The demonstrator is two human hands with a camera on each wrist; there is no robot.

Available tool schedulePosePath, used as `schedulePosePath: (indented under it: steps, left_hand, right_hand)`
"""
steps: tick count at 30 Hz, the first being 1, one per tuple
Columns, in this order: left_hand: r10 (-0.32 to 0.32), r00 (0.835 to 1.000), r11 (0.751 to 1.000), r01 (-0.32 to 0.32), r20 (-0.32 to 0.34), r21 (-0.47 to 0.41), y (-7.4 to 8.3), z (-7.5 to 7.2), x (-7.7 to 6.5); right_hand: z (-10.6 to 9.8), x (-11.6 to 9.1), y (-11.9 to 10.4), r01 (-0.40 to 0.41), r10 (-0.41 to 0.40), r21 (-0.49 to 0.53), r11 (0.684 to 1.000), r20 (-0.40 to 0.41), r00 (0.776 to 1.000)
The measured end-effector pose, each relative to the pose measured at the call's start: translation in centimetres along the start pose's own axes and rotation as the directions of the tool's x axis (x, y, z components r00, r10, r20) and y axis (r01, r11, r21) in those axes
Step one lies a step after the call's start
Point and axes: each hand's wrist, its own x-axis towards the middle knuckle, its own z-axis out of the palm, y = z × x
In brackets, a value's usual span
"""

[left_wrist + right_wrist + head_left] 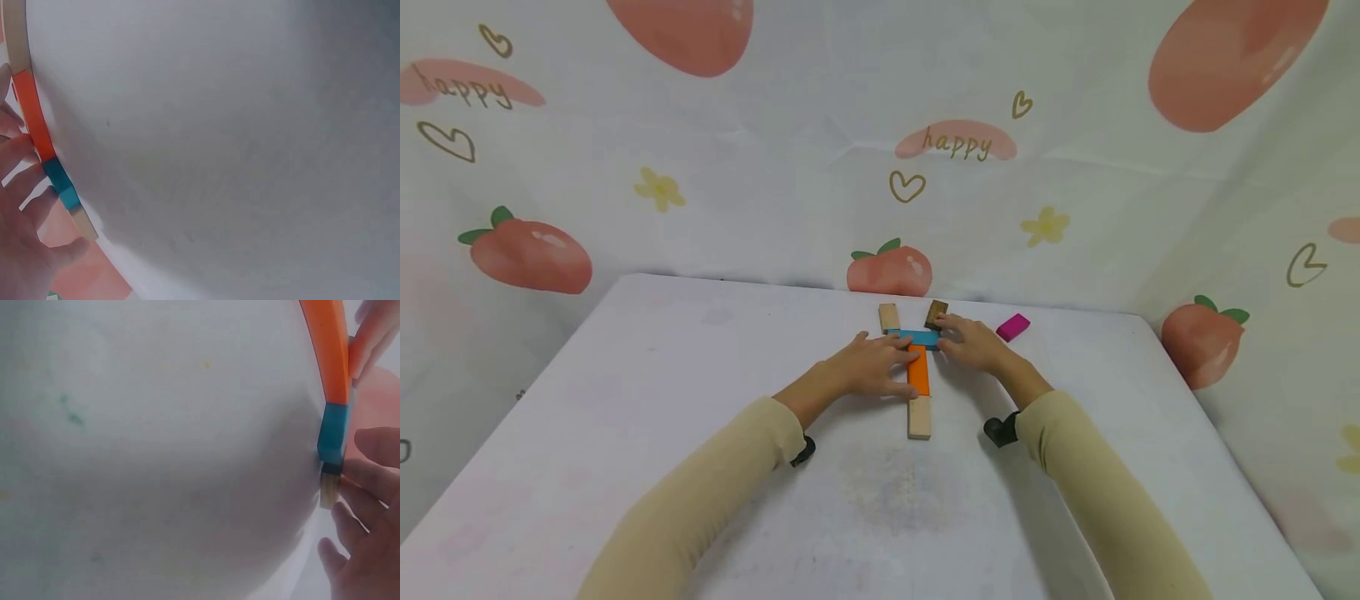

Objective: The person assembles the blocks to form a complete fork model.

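Probably aligning brown rectangular wooden block [935, 311] behind blue rectangular wooden block [922, 338] on white counter [715, 367] with right hand [973, 343], touching orange rectangular wooden block [920, 375] with left hand [872, 367], spreading fingers loosely. Next, likely needs straightening brown block.

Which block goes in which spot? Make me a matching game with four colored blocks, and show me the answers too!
Blocks:
1. orange block
2. blue block
3. pink block
4. brown block

Spots in the head view:
A. beyond the blue block, near its right end
B. apart, to the right of the others
C. between the blue block and the nearest plain block
D. crosswise, like the top of a T

Pairs: 1-C, 2-D, 3-B, 4-A
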Motion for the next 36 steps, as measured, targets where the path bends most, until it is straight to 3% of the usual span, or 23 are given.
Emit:
schedulePosePath:
  steps: [19,36]
  left_hand:
    - [0.032,0.999,0.999,-0.032,-0.006,-0.023,-0.2,0.1,-0.1]
    - [0.023,1.0,0.999,-0.023,-0.002,-0.034,-0.3,0.2,0.0]
  right_hand:
    - [0.2,1.0,-0.9,0.058,-0.059,0.065,0.996,0.026,0.998]
    - [0.7,0.8,-0.9,0.122,-0.122,0.006,0.992,0.0,0.992]
